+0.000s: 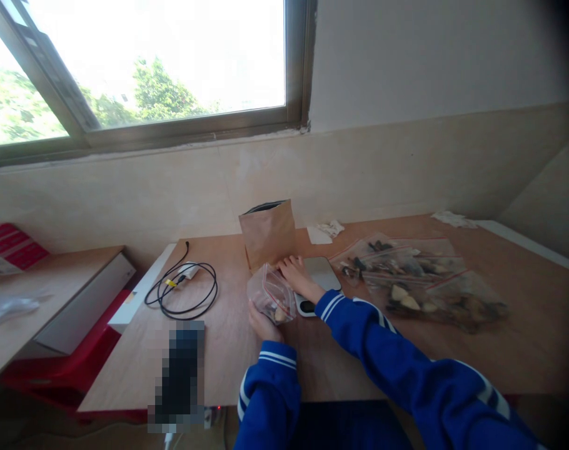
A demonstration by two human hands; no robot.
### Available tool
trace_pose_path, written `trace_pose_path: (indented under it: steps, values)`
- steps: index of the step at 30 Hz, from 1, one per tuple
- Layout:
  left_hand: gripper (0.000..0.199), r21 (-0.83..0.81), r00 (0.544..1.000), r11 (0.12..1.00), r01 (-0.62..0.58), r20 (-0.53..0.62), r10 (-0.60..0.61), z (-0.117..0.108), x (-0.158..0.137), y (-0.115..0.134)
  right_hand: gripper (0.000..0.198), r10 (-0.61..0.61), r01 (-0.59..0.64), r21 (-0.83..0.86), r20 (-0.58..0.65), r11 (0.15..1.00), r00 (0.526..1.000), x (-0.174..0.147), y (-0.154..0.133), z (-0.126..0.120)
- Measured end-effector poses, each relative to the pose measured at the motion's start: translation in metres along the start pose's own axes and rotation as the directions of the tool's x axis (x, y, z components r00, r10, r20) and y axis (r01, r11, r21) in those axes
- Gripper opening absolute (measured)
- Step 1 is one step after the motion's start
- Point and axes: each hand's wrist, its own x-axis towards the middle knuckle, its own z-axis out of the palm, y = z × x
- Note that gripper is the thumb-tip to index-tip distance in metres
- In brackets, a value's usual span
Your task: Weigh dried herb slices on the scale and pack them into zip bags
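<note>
A clear zip-lock bag [268,294] with a few pale dried pieces in its lower part stands at the middle of the table. My left hand [264,324] is closed around its lower left side. My right hand [297,275] reaches over the left edge of a white kitchen scale [322,275], fingers stretched out beside the bag's top; whether they touch the bag I cannot tell. Just behind both hands, a brown kraft paper bag [268,234] stands upright with its mouth open. The scale's dark display [307,307] shows no figure I can read.
Several zip-lock bags of dried pieces [416,287] lie overlapping at right. A coiled black cable [214,290] and a blurred-out dark device [179,375] are at left. White paper [319,235] lies by the wall. A red stool [69,369] stands between the table and a second table [78,269].
</note>
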Motion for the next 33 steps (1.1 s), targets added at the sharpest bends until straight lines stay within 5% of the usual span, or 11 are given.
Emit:
trace_pose_path:
  steps: [11,18,21,24,30,33]
  values:
    - [0.03,0.026,0.998,0.999,-0.04,-0.047,0.042,0.005,-0.006,0.007,0.02,0.019,-0.017,0.137,-0.011,0.99,1.0,0.005,-0.004,-0.005]
    - [0.032,0.009,0.999,1.0,-0.016,-0.032,0.017,0.004,-0.006,0.007,0.022,-0.035,0.09,0.358,-0.156,0.929,0.987,0.028,0.005,-0.058]
    - [0.032,0.008,0.999,1.0,-0.014,-0.036,0.014,0.002,-0.003,0.003,0.022,0.015,0.254,0.569,-0.425,0.782,0.905,0.048,0.02,-0.091]
    - [0.031,0.001,0.999,1.0,-0.013,-0.041,0.013,0.001,-0.001,0.0,0.021,0.085,0.344,0.633,-0.546,0.693,0.833,0.066,0.035,-0.118]
    - [0.031,0.013,0.998,1.0,-0.024,-0.052,0.025,-0.001,0.0,-0.001,0.021,0.225,0.329,0.629,-0.638,0.705,0.737,0.094,0.05,-0.144]
    - [0.033,0.019,1.0,1.0,-0.005,-0.01,0.005,-0.004,0.004,-0.004,0.025,0.191,0.318,0.589,-0.642,0.743,0.743,0.103,0.051,-0.143]
